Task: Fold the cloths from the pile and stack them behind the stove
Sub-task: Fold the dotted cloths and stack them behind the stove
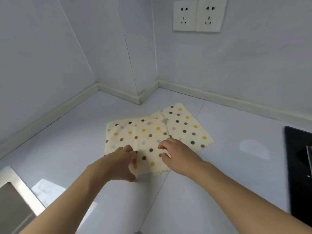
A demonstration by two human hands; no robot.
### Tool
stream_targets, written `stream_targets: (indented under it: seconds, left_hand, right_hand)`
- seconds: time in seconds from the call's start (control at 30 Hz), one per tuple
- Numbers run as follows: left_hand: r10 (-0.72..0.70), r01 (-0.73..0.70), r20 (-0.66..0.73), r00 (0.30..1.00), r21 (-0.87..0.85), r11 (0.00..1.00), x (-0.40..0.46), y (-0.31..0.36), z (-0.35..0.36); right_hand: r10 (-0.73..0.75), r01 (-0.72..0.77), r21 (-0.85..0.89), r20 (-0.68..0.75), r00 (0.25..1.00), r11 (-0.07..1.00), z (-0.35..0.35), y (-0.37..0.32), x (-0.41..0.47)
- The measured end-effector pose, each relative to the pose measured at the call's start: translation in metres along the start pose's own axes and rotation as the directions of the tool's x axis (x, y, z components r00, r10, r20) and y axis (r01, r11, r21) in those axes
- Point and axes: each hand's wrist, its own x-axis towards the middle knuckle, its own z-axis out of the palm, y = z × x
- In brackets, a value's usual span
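Two cream cloths with coloured dots lie flat on the white counter (pixel 228 132). The near cloth (pixel 140 137) overlaps the left edge of the far cloth (pixel 185 125). My left hand (pixel 118 162) rests on the near cloth's front left part, fingers curled, thumb at the front edge. My right hand (pixel 175 154) sits on its front right part with the fingers bent onto the fabric. Whether either hand pinches the cloth is blurred.
A black stove top (pixel 298 166) fills the right edge. A metal sink rim (pixel 16 186) shows at the lower left. Walls meet in a corner behind the cloths, with two sockets (pixel 199 14) high on the right wall.
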Motion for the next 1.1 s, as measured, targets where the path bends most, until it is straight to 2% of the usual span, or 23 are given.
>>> stream_targets:
  seconds: [0.07, 0.17, 0.23, 0.33, 0.47, 0.53, 0.63, 0.7, 0.8, 0.9, 1.1]
  left_hand:
    - [0.072, -0.056, -0.131, 0.989, 0.122, 0.991, 0.001, -0.004, 0.017]
    - [0.136, -0.089, -0.327, 0.935, 0.155, 0.984, 0.007, -0.011, 0.032]
    - [0.104, -0.08, -0.408, 0.907, 0.077, 0.994, 0.01, -0.014, 0.036]
    - [-0.058, -0.025, -0.488, 0.871, -0.162, 0.986, 0.01, -0.016, 0.032]
    - [-0.033, -0.126, -0.649, 0.76, -0.197, 0.972, 0.006, -0.011, 0.02]
    - [-0.024, -0.175, -0.674, 0.738, -0.226, 0.958, -0.005, -0.002, 0.013]
    - [0.021, -0.254, -0.645, 0.764, -0.271, 0.929, -0.041, 0.015, 0.0]
    - [0.077, -0.285, -0.621, 0.78, -0.243, 0.927, -0.076, 0.028, -0.011]
    - [0.162, -0.348, -0.655, 0.738, -0.163, 0.923, -0.131, 0.051, -0.029]
    - [0.189, -0.392, -0.696, 0.693, -0.143, 0.909, -0.176, 0.075, -0.036]
    - [0.258, -0.497, -0.703, 0.662, -0.154, 0.854, -0.223, 0.113, -0.048]
  right_hand:
    - [-0.018, 0.018, -0.1, 0.005, 1.0, 0.995, 0.021, 0.006, 0.003]
    - [-0.073, 0.067, -0.305, -0.009, 0.997, 0.95, 0.042, 0.009, 0.001]
    - [-0.079, 0.056, -0.358, -0.051, 0.996, 0.932, 0.051, 0.005, 0.0]
    - [-0.097, 0.014, -0.415, -0.181, 0.979, 0.91, 0.061, 0.001, 0.008]
    - [-0.089, -0.072, -0.498, -0.292, 0.952, 0.864, 0.059, -0.012, 0.012]
    - [-0.074, -0.112, -0.545, -0.308, 0.948, 0.831, 0.049, -0.023, 0.0]
    - [-0.095, -0.141, -0.527, -0.395, 0.914, 0.838, 0.027, -0.045, -0.036]
    - [-0.12, -0.141, -0.504, -0.451, 0.884, 0.852, 0.01, -0.059, -0.069]
    - [-0.147, -0.143, -0.515, -0.481, 0.864, 0.845, -0.017, -0.082, -0.123]
    - [-0.047, -0.187, -0.433, -0.477, 0.878, 0.882, -0.039, -0.104, -0.177]
    - [0.091, -0.218, -0.287, -0.399, 0.913, 0.933, -0.067, -0.13, -0.259]
